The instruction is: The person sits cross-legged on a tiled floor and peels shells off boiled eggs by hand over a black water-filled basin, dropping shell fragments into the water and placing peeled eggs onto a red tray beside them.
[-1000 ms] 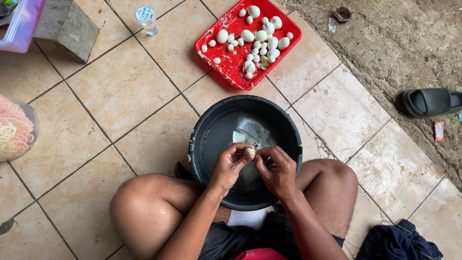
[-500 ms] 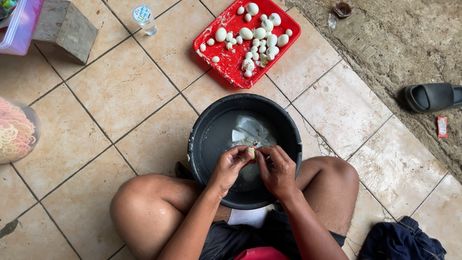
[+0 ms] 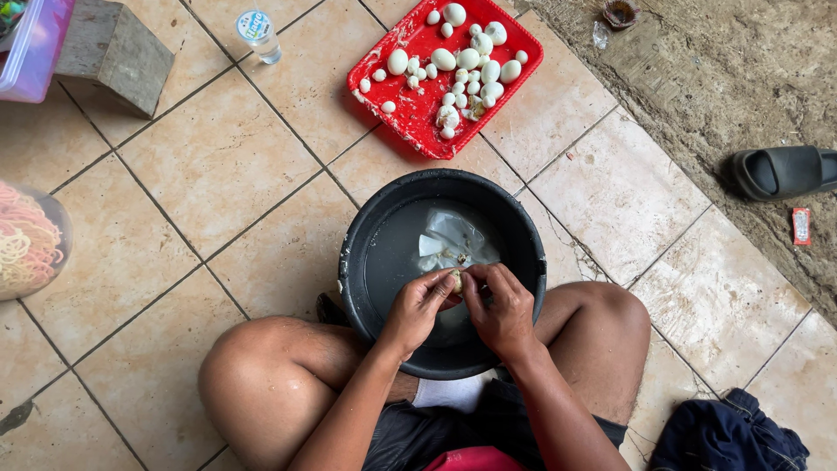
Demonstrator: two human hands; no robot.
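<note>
I sit on a tiled floor with a black basin [image 3: 362, 262] of water between my knees. Over the basin my left hand [image 3: 417, 307] and my right hand [image 3: 499, 307] both pinch one small pale egg [image 3: 456, 280], fingertips meeting on it. Bits of shell and a clear plastic piece [image 3: 455, 237] float in the water under the hands. Beyond the basin lies a red tray [image 3: 410, 109] holding several peeled white eggs [image 3: 464, 59] of different sizes.
A small clear water cup [image 3: 258, 33] stands at the back. A wooden block [image 3: 113, 54] and a pink plastic box [image 3: 35, 48] sit at the far left, a bag of coloured noodles [image 3: 26, 240] at the left edge. A black sandal [image 3: 780, 170] lies on dirt at the right; dark cloth [image 3: 728, 436] at bottom right.
Both hands stay together on the egg above the basin, with only slight finger shifts. The view has drifted a little.
</note>
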